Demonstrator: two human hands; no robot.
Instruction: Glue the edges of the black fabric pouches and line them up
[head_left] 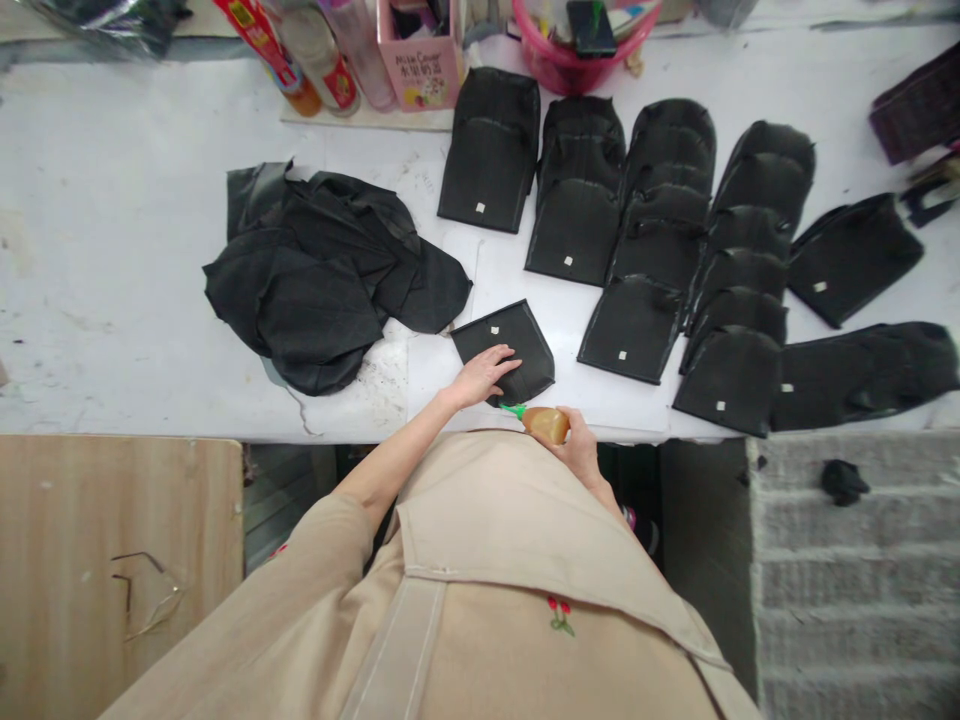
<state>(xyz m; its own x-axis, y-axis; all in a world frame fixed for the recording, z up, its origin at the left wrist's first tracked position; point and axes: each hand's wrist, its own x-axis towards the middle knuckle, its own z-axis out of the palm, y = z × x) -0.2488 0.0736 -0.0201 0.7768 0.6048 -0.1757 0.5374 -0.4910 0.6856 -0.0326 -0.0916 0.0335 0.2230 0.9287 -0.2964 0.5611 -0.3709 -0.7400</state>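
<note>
My left hand [486, 373] lies flat with fingers spread on a single black leather piece [514, 340] near the front edge of the white table [112, 250]. My right hand [576, 446] grips a small amber glue bottle [545, 423]. Its green nozzle points left at the near edge of that piece. A small white tag shows on the piece's far side.
A loose heap of black cut pieces [322, 275] lies to the left. Overlapping rows of finished black pieces [667, 240] fill the right half. Bottles, a pink box [420, 55] and a pink basket [577, 50] line the far edge. A wooden board [112, 570] sits lower left.
</note>
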